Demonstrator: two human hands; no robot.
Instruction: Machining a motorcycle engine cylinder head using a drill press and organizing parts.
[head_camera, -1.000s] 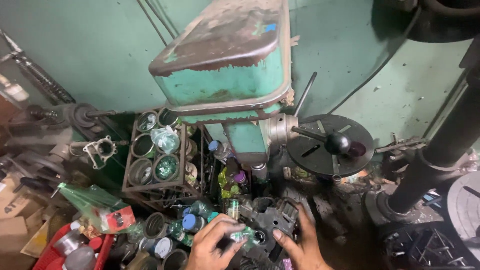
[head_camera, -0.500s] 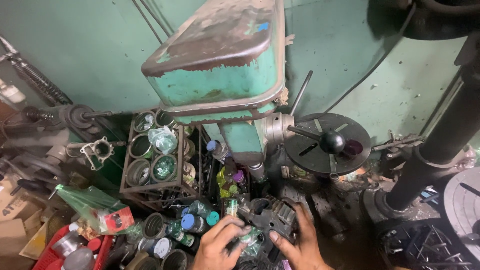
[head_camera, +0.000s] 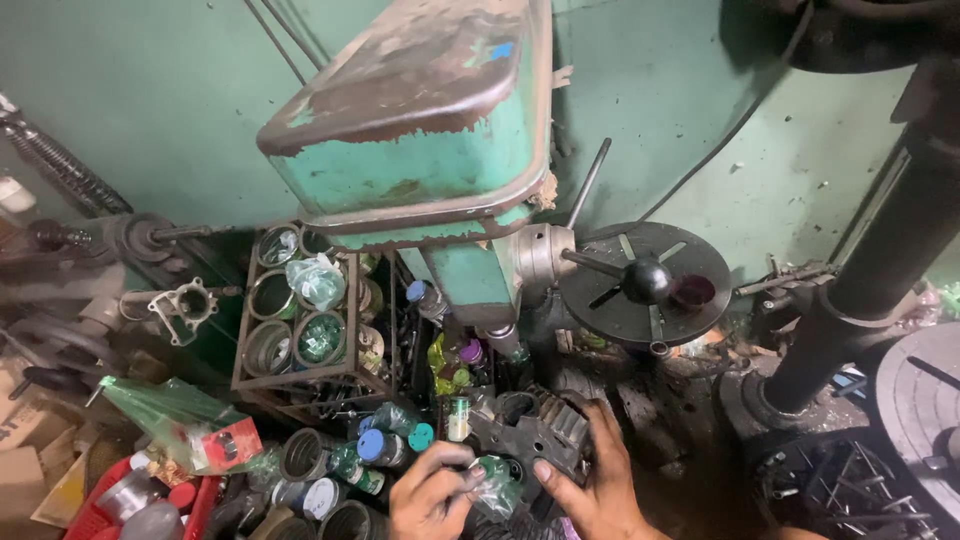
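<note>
My left hand (head_camera: 432, 493) pinches a small clear plastic bag with green bits (head_camera: 494, 482) at the bottom of the view. My right hand (head_camera: 594, 480) rests against a dark, greasy metal part (head_camera: 535, 425) with a round bore, thumb at its lower edge and fingers along its right side. The part lies among small cans and bottles with blue, green and purple caps (head_camera: 372, 446). An old green drill press (head_camera: 420, 140) with a rusty top stands right above, its feed handle (head_camera: 645, 280) pointing toward me.
A wire rack of open tins (head_camera: 300, 310) stands on the left, with a red basket (head_camera: 95, 505) and a green plastic bag (head_camera: 165, 405) below it. A black column (head_camera: 880, 260) and a round metal table (head_camera: 925, 390) are on the right. Green wall behind.
The camera has shifted slightly. My left hand has closed its fingertips on the small plastic bag, and my right hand stays on the dark metal part.
</note>
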